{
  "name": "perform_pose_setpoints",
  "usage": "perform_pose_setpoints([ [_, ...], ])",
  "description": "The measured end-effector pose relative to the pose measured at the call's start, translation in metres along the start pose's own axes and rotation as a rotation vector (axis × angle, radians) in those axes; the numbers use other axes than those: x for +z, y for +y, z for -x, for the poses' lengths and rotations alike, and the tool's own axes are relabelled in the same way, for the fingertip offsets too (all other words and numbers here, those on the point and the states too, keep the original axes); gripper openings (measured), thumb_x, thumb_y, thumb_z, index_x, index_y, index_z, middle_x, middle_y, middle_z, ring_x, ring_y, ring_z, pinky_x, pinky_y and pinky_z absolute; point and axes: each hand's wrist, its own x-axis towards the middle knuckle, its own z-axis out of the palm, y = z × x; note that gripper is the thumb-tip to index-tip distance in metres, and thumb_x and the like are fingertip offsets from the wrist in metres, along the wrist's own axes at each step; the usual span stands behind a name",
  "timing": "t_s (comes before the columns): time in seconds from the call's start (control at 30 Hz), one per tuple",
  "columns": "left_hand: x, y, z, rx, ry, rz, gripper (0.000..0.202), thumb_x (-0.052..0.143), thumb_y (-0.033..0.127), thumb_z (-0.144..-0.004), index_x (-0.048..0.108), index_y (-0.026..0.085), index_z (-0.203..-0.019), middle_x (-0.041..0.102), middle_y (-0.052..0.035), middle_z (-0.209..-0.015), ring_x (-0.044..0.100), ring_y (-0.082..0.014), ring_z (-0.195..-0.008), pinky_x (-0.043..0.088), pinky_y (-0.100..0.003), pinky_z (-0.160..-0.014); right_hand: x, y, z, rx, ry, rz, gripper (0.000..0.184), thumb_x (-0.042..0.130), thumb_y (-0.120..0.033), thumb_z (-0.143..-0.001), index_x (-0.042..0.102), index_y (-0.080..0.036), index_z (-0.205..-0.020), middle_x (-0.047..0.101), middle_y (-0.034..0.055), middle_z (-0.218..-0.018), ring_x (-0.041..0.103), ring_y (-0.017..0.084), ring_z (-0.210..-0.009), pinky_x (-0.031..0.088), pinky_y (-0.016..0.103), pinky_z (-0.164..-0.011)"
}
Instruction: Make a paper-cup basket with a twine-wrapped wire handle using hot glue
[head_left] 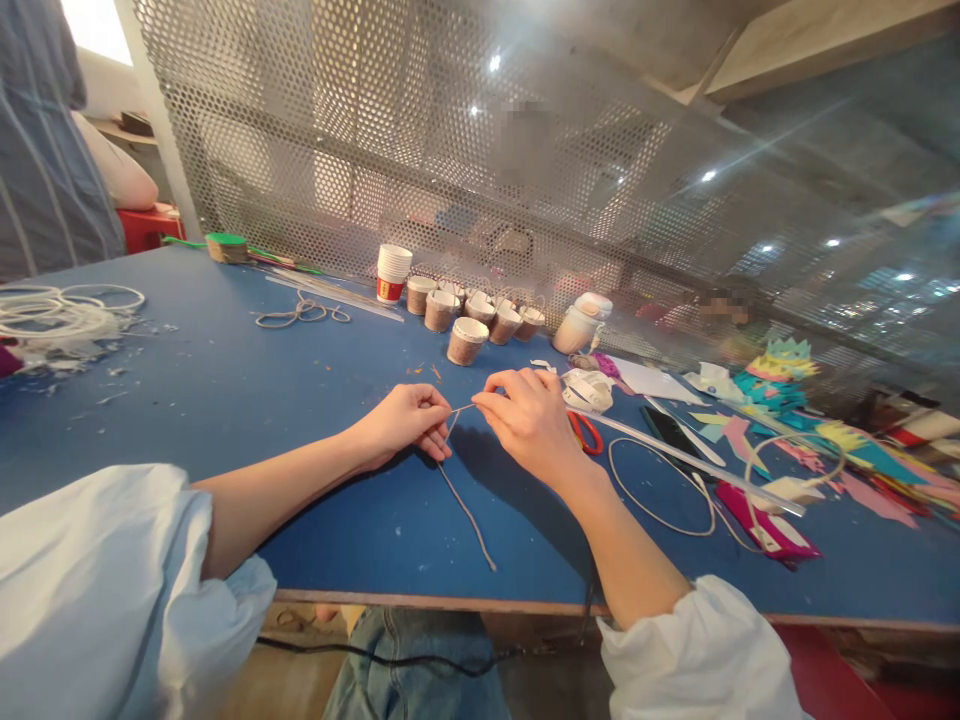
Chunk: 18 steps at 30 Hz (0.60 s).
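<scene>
A thin light-brown cord (469,508) is stretched between my two hands over the blue table. My left hand (409,425) pinches it between thumb and fingers. Opposite it, my right hand (525,415) grips the cord's other part with its fingertips closed together. A short taut span shows between the fingertips, and one loose end hangs below my left hand and trails onto the tabletop toward the front edge. Whether the cord is knotted at the fingers is too small to tell. Just beyond the hands stands a small cord-wrapped cup (466,342) with a white rim.
More wrapped cups and a stack of paper cups (394,272) stand behind. Red-handled scissors (585,432), a phone (671,438), a white cable (660,530) and paper scraps (739,440) lie right. White cord coils (67,310) lie left. A person (52,150) stands far left.
</scene>
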Motion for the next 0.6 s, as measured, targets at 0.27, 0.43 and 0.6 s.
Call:
perform_pose_setpoints([
  [0.27,0.0003,0.0010,0.0005,-0.006,-0.011,0.006,0.011,0.052,0.009,-0.083,0.052,0.013,-0.073,0.059,0.0010,-0.052,0.066,-0.0164,-0.046,0.055,-0.024,-0.045,0.0001,-0.0003,-0.0008,-0.027,0.020,-0.017,0.016,0.051,-0.018,-0.093,0.065,-0.018,-0.088,0.068,0.0031,-0.092,0.055,0.015,-0.080,0.032,0.034,-0.083],
  [0.43,-0.0007,-0.0004,-0.0004,-0.004,-0.021,0.015,0.009,0.054,0.010,-0.082,0.053,0.012,-0.074,0.059,0.0008,-0.052,0.067,-0.0166,-0.047,0.055,-0.024,-0.045,-0.0008,-0.0007,-0.0008,-0.046,-0.006,-0.016,0.019,0.046,-0.014,-0.094,0.064,-0.017,-0.089,0.068,0.0034,-0.090,0.054,0.015,-0.075,0.031,0.034,-0.084],
  [0.6,-0.0009,-0.0008,-0.0019,-0.003,-0.020,0.012,0.008,0.055,0.011,-0.082,0.053,0.012,-0.074,0.060,0.0003,-0.053,0.067,-0.0169,-0.048,0.056,-0.025,-0.046,-0.0010,-0.0009,-0.0007,-0.036,-0.026,-0.010,0.018,0.048,-0.013,-0.093,0.065,-0.018,-0.090,0.068,0.0034,-0.090,0.054,0.016,-0.076,0.031,0.034,-0.084],
])
